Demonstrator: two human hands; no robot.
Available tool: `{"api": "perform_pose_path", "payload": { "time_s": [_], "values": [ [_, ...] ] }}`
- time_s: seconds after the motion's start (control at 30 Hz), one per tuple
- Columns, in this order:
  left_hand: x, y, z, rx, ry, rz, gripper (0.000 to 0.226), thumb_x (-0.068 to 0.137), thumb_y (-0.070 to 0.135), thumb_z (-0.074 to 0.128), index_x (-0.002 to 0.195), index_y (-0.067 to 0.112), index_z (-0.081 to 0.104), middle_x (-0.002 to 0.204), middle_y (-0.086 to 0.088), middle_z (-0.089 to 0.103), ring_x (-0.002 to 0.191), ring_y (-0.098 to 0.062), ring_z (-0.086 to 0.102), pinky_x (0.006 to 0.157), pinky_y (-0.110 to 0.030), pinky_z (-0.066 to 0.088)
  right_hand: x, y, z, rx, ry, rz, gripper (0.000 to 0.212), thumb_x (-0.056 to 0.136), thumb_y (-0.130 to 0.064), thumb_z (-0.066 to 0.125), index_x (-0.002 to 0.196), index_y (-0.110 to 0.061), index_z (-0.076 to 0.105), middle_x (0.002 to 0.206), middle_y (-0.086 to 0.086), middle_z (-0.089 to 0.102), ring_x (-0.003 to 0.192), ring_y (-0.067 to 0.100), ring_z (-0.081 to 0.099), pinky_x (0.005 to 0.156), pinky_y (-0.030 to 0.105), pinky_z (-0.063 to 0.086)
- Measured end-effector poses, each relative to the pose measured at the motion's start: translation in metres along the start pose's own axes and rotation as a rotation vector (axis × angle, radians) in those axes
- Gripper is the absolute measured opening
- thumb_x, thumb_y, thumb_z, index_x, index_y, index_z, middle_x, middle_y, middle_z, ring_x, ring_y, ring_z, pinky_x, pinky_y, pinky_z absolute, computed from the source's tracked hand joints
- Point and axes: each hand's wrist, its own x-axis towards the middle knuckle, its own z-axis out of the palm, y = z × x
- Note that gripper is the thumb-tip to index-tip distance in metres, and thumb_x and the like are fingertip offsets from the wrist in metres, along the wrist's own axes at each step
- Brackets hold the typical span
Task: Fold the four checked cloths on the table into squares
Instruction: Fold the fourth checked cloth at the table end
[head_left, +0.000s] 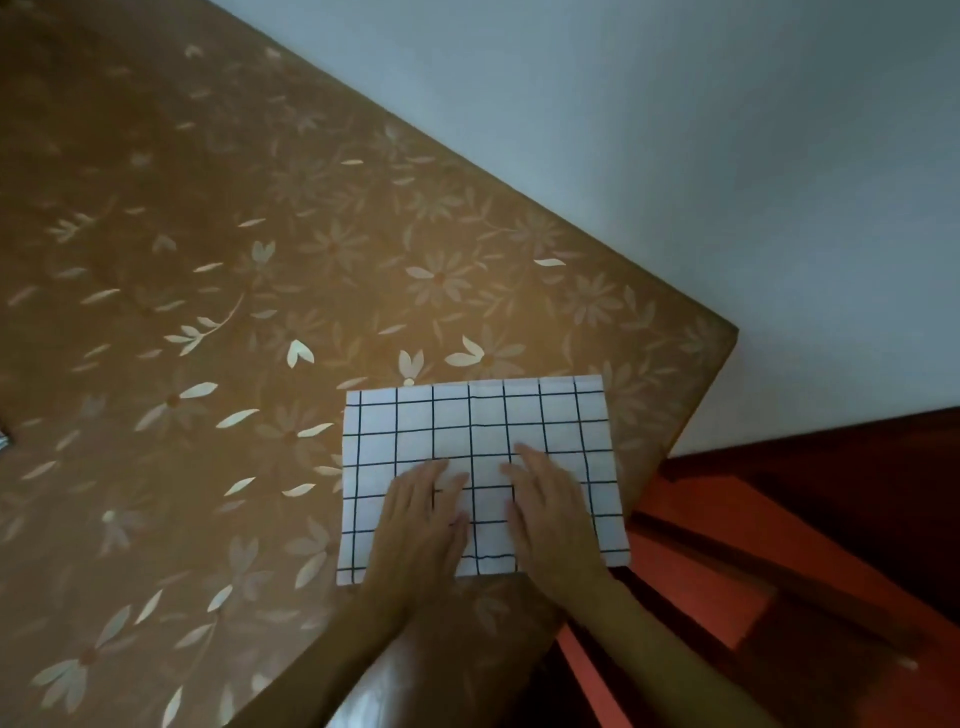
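Both hands lie flat with fingers spread, the left hand (423, 514) and right hand (548, 506) side by side, palms pressing down and gripping nothing. Under them is a white cloth with a dark grid check (467, 436), folded into a rectangle. It lies at the near right corner of the table, which is covered in a tan floral tablecloth (208, 312), its right edge reaching the table's edge.

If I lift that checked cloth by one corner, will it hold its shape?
Probably not. The checked cloth lies thin and flat under both hands, so it likely droops and unfolds. It looks light, and may slide on the glossy floral table cover.
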Motion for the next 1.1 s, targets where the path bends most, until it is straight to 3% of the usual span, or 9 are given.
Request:
{"api": "perform_pose_path", "payload": {
  "time_s": [0.1,0.27,0.5,0.77,0.83,0.9,0.97,1.0,1.1],
  "values": [
    [-0.014,0.002,0.022,0.062,-0.192,0.018,0.055,0.104,0.044,0.019,0.145,0.012,0.038,0.151,-0.020,0.043,0.141,-0.035,0.039,0.112,-0.055,0.034,-0.023,-0.021,0.028,-0.151,-0.148,-0.052,0.056,0.102,-0.038,0.031,0.151,-0.011,0.033,0.161,0.011,0.027,0.150,0.025,0.021,0.118,0.042,0.017],
    [-0.016,-0.014,0.026,0.108,-0.269,-0.026,0.063,0.102,0.046,0.026,0.155,0.013,0.026,0.164,-0.013,0.019,0.152,-0.029,0.018,0.118,-0.055,0.022,-0.013,-0.006,0.033,-0.239,-0.272,-0.028,0.063,0.104,-0.047,0.028,0.156,-0.013,0.020,0.165,0.010,0.010,0.153,0.023,0.007,0.119,0.045,0.013],
    [-0.016,-0.019,0.021,0.108,-0.316,-0.038,0.072,0.099,0.058,0.025,0.157,0.017,0.020,0.167,-0.009,0.009,0.154,-0.026,0.009,0.120,-0.055,0.018,-0.011,0.004,0.028,-0.211,-0.273,-0.017,0.070,0.102,-0.056,0.027,0.158,-0.015,0.012,0.166,0.009,0.003,0.153,0.022,-0.001,0.121,0.046,0.014],
    [-0.041,-0.063,-0.004,0.236,-0.351,-0.127,0.085,0.091,0.072,0.029,0.159,0.024,0.010,0.167,-0.006,0.003,0.154,-0.024,0.004,0.120,-0.060,0.012,-0.033,0.055,-0.005,-0.187,-0.207,0.213,0.068,0.102,-0.053,0.025,0.158,-0.017,0.013,0.166,0.011,0.003,0.153,0.026,0.002,0.122,0.050,0.014],
    [-0.042,-0.064,-0.003,0.244,-0.348,-0.117,0.086,0.091,0.073,0.028,0.159,0.023,0.009,0.167,-0.006,0.002,0.154,-0.024,0.002,0.120,-0.060,0.012,-0.042,0.060,-0.014,-0.137,-0.165,0.340,0.069,0.101,-0.051,0.029,0.158,-0.017,0.013,0.166,0.012,0.006,0.153,0.027,0.006,0.122,0.046,0.016],
    [-0.041,-0.063,-0.003,0.240,-0.332,-0.101,0.086,0.091,0.072,0.029,0.159,0.022,0.009,0.167,-0.007,0.002,0.154,-0.026,0.002,0.120,-0.059,0.014,-0.048,0.052,-0.021,-0.036,-0.092,0.473,0.068,0.099,-0.043,0.045,0.155,-0.011,0.021,0.160,0.017,0.021,0.145,0.032,0.026,0.115,0.044,0.030],
    [-0.040,-0.061,-0.005,0.257,-0.312,-0.087,0.087,0.091,0.072,0.031,0.158,0.020,0.012,0.167,-0.009,0.005,0.154,-0.027,0.005,0.120,-0.058,0.016,-0.048,0.039,-0.029,0.146,-0.004,0.633,0.065,0.095,-0.030,0.058,0.149,-0.010,0.028,0.146,0.018,0.035,0.121,0.030,0.049,0.095,0.036,0.048],
    [-0.038,-0.060,-0.007,0.264,-0.303,-0.088,0.086,0.091,0.070,0.032,0.158,0.019,0.014,0.167,-0.010,0.008,0.154,-0.028,0.009,0.120,-0.057,0.016,-0.047,0.032,-0.036,0.263,0.017,0.729,0.064,0.093,-0.024,0.060,0.147,-0.011,0.029,0.139,0.015,0.039,0.109,0.025,0.054,0.085,0.034,0.050],
    [-0.033,-0.044,-0.013,0.254,-0.250,-0.073,0.072,0.094,0.051,0.036,0.154,0.014,0.028,0.162,-0.015,0.024,0.149,-0.034,0.026,0.117,-0.056,0.022,-0.052,0.024,-0.050,0.564,0.041,0.945,0.064,0.091,-0.013,0.062,0.146,-0.013,0.030,0.108,0.002,0.060,0.083,0.015,0.061,0.074,0.040,0.057]
  ]
}}
